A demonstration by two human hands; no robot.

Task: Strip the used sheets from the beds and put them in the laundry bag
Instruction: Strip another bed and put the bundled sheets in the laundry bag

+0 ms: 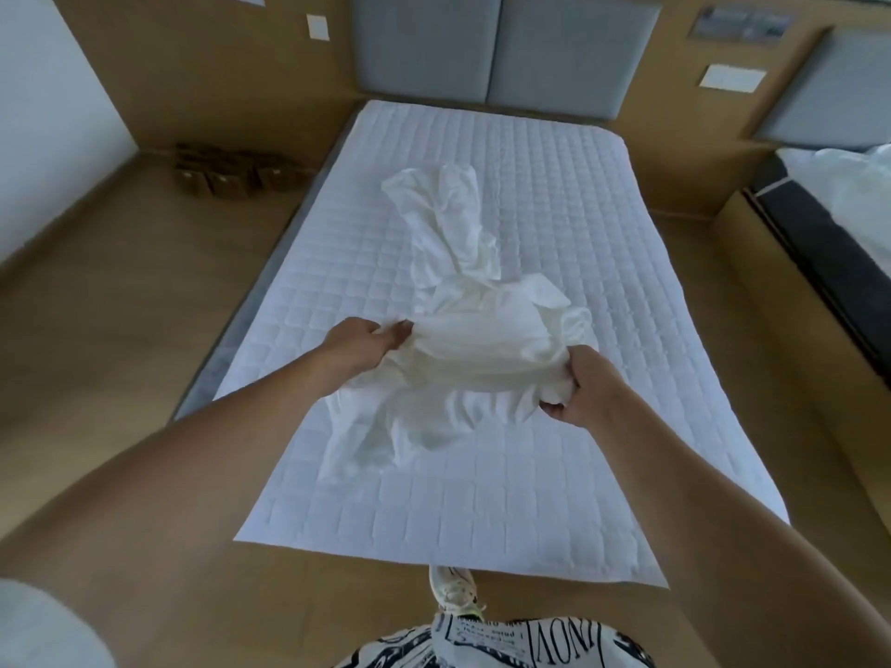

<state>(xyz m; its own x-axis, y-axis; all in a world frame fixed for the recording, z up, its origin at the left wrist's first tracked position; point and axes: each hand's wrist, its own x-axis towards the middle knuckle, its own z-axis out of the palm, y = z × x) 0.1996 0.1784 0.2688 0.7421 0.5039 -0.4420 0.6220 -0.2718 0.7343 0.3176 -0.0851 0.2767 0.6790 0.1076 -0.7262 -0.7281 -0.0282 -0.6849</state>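
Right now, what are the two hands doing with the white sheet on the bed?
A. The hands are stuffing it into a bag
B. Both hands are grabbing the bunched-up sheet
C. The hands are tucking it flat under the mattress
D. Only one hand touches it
B: the left hand and the right hand each grip a side of the crumpled sheet, which lies bunched on the quilted mattress pad; no bag shows.
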